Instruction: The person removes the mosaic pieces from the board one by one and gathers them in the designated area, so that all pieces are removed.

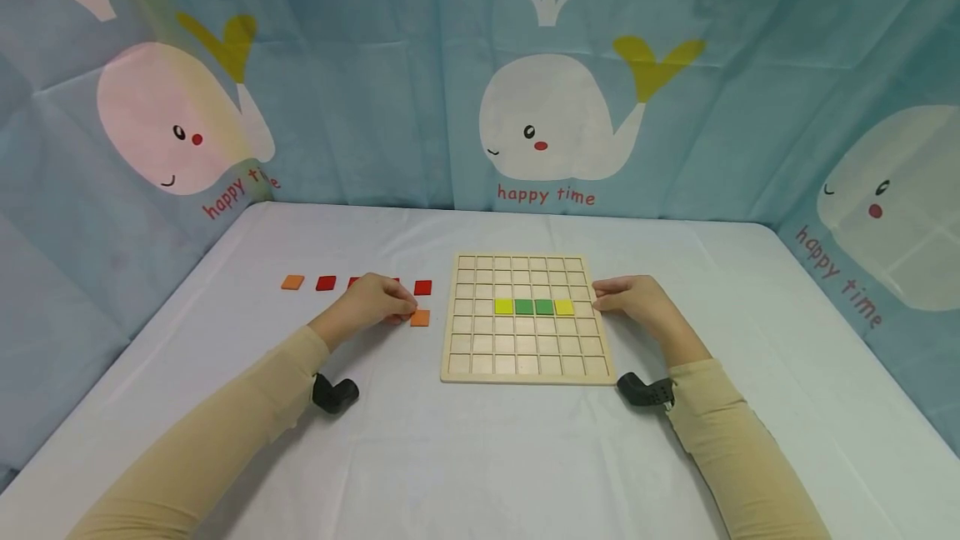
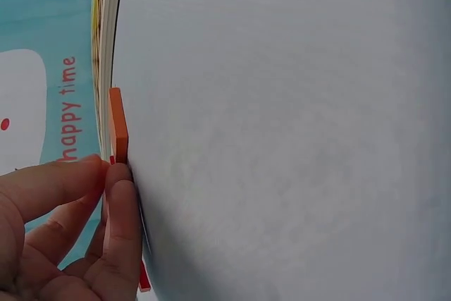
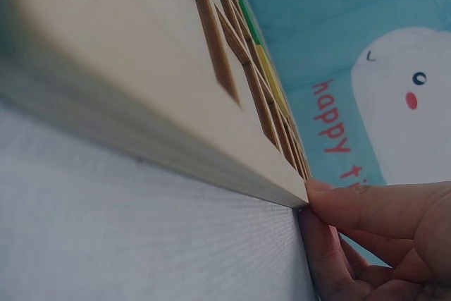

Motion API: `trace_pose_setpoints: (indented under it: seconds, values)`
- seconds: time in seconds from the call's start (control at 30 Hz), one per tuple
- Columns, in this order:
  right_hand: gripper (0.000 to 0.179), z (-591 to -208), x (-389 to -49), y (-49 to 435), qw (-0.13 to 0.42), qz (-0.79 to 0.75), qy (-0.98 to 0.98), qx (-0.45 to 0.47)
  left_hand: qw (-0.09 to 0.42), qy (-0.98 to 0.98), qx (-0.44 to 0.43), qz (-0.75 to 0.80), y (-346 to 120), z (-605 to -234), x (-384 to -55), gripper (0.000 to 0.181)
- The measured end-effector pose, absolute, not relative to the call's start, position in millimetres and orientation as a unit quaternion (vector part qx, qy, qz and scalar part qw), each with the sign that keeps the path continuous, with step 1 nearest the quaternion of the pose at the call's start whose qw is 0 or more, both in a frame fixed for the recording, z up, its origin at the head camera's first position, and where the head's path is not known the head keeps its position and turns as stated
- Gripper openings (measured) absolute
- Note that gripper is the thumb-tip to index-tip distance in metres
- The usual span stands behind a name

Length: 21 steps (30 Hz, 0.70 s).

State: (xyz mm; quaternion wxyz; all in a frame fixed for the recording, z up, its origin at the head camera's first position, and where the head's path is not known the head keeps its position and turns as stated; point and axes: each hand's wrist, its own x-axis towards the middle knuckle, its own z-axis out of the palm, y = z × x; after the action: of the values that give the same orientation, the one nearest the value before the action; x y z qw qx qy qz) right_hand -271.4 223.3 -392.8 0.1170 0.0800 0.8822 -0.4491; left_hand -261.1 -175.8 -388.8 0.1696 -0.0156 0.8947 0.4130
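Observation:
My left hand (image 1: 375, 298) bends down to the table left of the board, thumb and forefinger close together. An orange tile (image 1: 420, 318) lies right at those fingertips and shows edge-on in the left wrist view. I cannot tell whether the fingertips pinch a tile. Along the right edge of the pale wooden grid board (image 1: 517, 380), my right hand (image 1: 633, 298) holds the rim between thumb and fingers. Two yellow tiles, one being the left yellow tile (image 1: 503, 307), flank two green tiles (image 1: 534, 307) in one row of the grid.
Left of the board runs a row of red tiles, with a red tile (image 1: 423, 287) at its right end and an orange tile (image 1: 292, 282) at its left. My left hand covers part of this row. A whale-print curtain (image 1: 420, 123) stands behind the white table (image 1: 480, 457).

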Motion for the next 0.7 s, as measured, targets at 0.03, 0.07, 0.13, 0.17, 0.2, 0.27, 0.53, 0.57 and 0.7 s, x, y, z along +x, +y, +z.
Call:
trace_pose_setpoints:
  seconds: [0.03,0.07,0.13,0.17,0.2,0.27,0.53,0.57,0.7]
  values:
    - [0.051,-392,-271,223,0.118,-0.449,0.882,0.08,0.171,0.894,-0.016,0.414,-176,-388,-261,0.017]
    - [0.051,-392,-271,223,0.118,-0.45,0.882,0.081,0.17,0.895,-0.015,0.411,-176,-387,-261,0.018]
    - [0.052,-392,-272,224,0.12,-0.452,0.88,0.082,0.165,0.899,-0.012,0.405,-176,-382,-260,0.019]
    - [0.052,-392,-272,224,0.121,-0.453,0.88,0.082,0.161,0.901,-0.01,0.403,-175,-380,-260,0.02]
    - [0.052,-391,-272,224,0.122,-0.453,0.879,0.083,0.155,0.902,-0.006,0.402,-174,-377,-260,0.022]
    - [0.052,-391,-272,224,0.121,-0.451,0.88,0.084,0.141,0.903,-0.001,0.406,-171,-370,-261,0.024]
    - [0.052,-393,-273,227,0.118,-0.445,0.885,0.076,0.118,0.889,0.029,0.441,-142,-361,-262,0.027]
    - [0.052,-393,-273,227,0.118,-0.444,0.885,0.075,0.118,0.891,0.031,0.438,-139,-362,-262,0.026]
    - [0.051,-394,-273,225,0.12,-0.44,0.887,0.079,0.113,0.9,0.043,0.418,-127,-364,-261,0.025]
